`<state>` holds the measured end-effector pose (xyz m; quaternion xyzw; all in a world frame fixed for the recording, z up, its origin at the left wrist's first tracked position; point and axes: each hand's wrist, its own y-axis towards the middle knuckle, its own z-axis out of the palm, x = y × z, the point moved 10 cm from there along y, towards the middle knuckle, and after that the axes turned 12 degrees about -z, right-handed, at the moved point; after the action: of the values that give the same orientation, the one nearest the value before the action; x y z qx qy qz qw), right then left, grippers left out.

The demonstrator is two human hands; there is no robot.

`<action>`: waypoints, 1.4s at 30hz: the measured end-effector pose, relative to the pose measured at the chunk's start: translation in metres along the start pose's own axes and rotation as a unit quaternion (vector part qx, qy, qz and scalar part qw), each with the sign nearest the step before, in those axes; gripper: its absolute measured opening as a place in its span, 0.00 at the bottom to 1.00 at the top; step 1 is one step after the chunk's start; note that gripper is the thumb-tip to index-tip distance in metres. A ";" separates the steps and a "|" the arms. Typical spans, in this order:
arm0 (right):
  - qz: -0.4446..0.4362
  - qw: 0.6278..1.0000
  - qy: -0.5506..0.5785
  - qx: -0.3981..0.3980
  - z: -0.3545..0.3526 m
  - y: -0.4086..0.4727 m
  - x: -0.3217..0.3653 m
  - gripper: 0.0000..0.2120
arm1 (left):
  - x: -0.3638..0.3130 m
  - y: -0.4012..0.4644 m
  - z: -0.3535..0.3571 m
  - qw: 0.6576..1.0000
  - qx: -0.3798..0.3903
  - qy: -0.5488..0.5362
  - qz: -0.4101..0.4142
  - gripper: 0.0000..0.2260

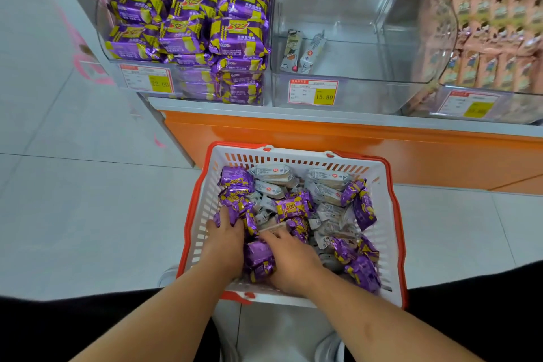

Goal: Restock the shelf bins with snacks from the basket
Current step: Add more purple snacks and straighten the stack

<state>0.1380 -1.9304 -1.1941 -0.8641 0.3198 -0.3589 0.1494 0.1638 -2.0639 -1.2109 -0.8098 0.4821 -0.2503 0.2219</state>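
Basket (390,200) sits on the floor below the shelf bins. Both hands are inside it: left hand (224,239) grips purple packets (238,206) at its left wall, right hand (289,258) curls beside another purple packet (260,258), between the hands.

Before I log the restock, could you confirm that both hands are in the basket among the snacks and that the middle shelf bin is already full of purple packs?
Not quite. In the head view both hands, left hand and right hand, are in the basket, but the middle shelf bin is nearly empty, holding only two pale packs. The purple packs fill the left bin.
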 end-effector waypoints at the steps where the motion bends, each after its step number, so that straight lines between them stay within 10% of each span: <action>1: -0.004 1.000 0.007 -0.005 -0.001 -0.001 0.000 0.39 | 0.000 -0.003 -0.001 1.000 0.001 -0.007 0.004 0.34; 14: 0.010 0.990 0.136 -0.041 -0.026 -0.007 -0.013 0.33 | 0.000 -0.026 -0.028 0.998 -0.026 0.061 -0.003 0.25; 34: -0.042 0.908 0.368 -0.197 -0.160 -0.032 0.032 0.36 | 0.036 -0.041 -0.163 0.985 -0.055 -0.158 0.033 0.08; 38: -0.107 0.888 0.357 -0.269 -0.246 -0.061 0.076 0.37 | 0.070 -0.079 -0.268 0.941 -0.096 -0.317 0.067 0.09; 42: -0.136 0.870 0.346 -0.322 -0.335 -0.086 0.115 0.32 | 0.135 -0.119 -0.359 0.824 -0.171 -0.536 0.070 0.12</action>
<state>-0.0010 -1.9515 -0.8582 -0.7195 0.3278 -0.5291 -0.3081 0.0765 -2.1750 -0.8346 -0.8056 0.3774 0.3254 0.3204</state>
